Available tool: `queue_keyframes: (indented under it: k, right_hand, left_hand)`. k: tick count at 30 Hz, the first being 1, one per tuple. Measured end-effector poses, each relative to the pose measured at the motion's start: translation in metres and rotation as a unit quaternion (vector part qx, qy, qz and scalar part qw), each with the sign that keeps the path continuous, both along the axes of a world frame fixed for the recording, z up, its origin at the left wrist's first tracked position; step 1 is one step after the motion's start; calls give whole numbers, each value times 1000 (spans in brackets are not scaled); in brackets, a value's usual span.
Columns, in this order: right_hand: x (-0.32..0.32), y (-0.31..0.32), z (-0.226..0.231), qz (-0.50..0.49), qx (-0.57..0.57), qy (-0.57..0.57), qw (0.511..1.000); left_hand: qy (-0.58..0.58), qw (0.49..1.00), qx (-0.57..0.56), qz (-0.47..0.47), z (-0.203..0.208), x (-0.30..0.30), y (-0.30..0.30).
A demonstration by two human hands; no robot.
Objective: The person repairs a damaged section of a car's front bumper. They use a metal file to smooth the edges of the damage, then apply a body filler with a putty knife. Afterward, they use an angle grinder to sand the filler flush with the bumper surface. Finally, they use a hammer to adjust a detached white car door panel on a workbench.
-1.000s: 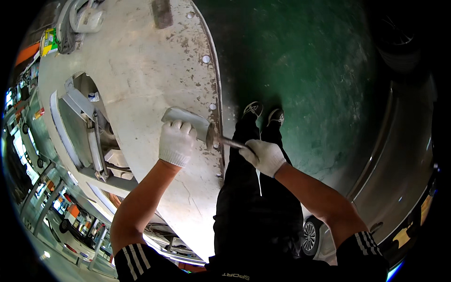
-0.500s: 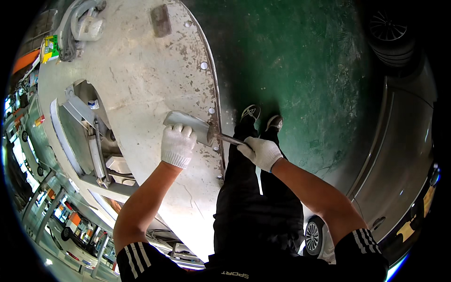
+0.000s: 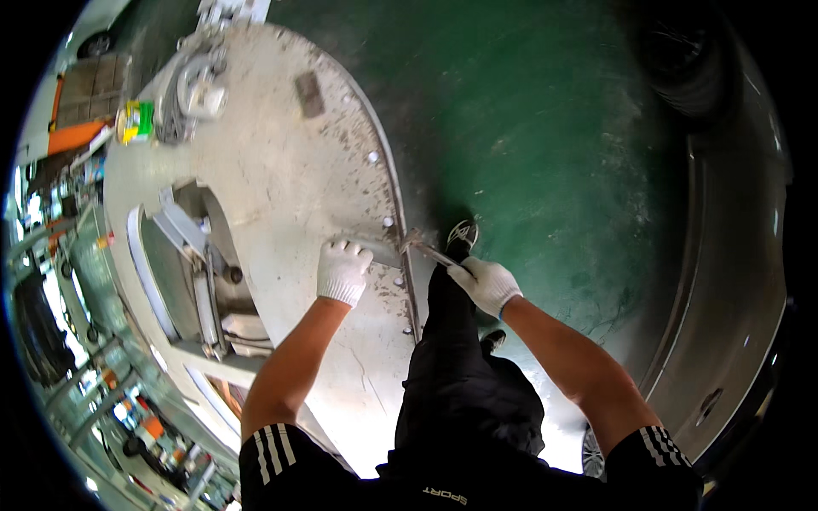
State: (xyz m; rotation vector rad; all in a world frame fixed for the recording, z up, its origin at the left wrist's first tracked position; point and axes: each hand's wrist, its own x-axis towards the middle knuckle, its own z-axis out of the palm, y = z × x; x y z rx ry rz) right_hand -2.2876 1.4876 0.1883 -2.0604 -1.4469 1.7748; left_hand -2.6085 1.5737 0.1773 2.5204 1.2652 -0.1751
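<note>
My left hand [image 3: 344,271], in a white knitted glove, is closed on the near-left end of a grey sheet-metal piece [image 3: 382,249]. That piece lies at the right edge of a large pale metal platform [image 3: 281,187], its outline blurred. My right hand [image 3: 486,285], gloved too, is wrapped round the handle of a hammer [image 3: 440,254]. The hammer's head is at the platform's rim, by the right end of the sheet piece; whether they touch I cannot tell.
A brown block [image 3: 309,94] and grey hoses [image 3: 175,106] lie farther up the platform. An opening with a metal cylinder [image 3: 204,307] is on the left. Green floor [image 3: 537,153] runs between the platform and a dark car [image 3: 733,281], with stacked wheels [image 3: 686,72] beyond.
The view has shifted, so the platform sits lower and further right in it. My feet have moved apart, as in a step. Both hands keep hold of the sheet piece and the hammer.
</note>
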Motion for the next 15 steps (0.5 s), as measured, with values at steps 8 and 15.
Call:
queue_keyframes:
  k: [8,15]
  right_hand:
    - [160,-250,70,-584,-119,3,803]
    - [131,-717,80,-792,-199,-56,574]
  left_hand:
    - [-680,328,-578,310,148,240,-61]
    - [-612,279,-737,70,308,411,-241]
